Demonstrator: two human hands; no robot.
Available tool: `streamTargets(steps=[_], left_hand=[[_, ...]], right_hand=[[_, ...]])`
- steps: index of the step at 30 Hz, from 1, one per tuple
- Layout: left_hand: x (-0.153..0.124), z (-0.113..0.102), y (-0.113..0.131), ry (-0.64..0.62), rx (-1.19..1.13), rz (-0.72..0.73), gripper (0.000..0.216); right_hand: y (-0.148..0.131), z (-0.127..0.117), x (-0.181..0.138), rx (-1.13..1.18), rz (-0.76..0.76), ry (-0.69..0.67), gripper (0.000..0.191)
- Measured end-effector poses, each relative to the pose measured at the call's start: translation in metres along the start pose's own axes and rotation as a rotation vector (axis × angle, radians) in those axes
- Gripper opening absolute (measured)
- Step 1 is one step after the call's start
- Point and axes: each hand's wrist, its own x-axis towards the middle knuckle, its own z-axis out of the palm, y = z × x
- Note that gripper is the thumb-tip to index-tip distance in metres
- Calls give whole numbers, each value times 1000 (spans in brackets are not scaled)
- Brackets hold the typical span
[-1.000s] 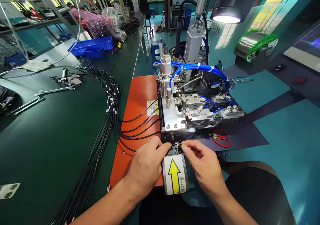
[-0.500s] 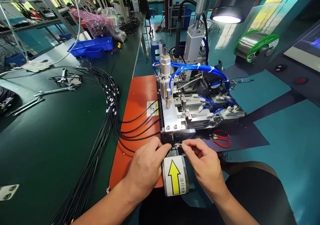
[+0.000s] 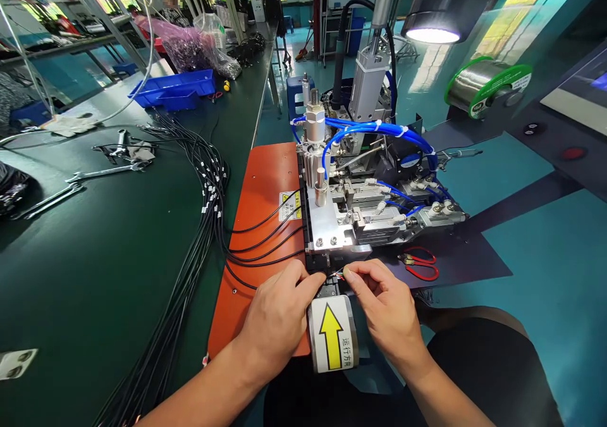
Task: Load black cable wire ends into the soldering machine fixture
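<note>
My left hand (image 3: 279, 310) rests on the orange plate (image 3: 265, 193) and pinches a black cable end at the front slot of the metal machine (image 3: 341, 218). My right hand (image 3: 386, 310) is closed in a pinch on the thin coloured wires (image 3: 337, 272) sticking out of that cable, right at the slot. Between my hands sits a white label with a yellow arrow (image 3: 332, 332) pointing toward the machine. Several black cables (image 3: 265, 237) lie across the orange plate into the machine's side.
A thick bundle of black cables (image 3: 199, 212) runs over the green bench. Wrenches (image 3: 95, 174) and a blue tray (image 3: 175, 88) lie farther left. Red scissors (image 3: 420, 264) lie right of the machine. A lamp (image 3: 431, 31) and a solder spool (image 3: 488, 85) hang above. Another person sits far back.
My right hand has edged slightly up and left with the wire tips, closer to the slot. My left hand has stayed in place.
</note>
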Motion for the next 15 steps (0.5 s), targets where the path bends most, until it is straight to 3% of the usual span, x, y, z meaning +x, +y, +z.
streamTargets(steps=[15], left_hand=[[1, 0, 1, 6, 0, 16, 27]], right_hand=[[3, 1, 0, 67, 76, -18, 44]])
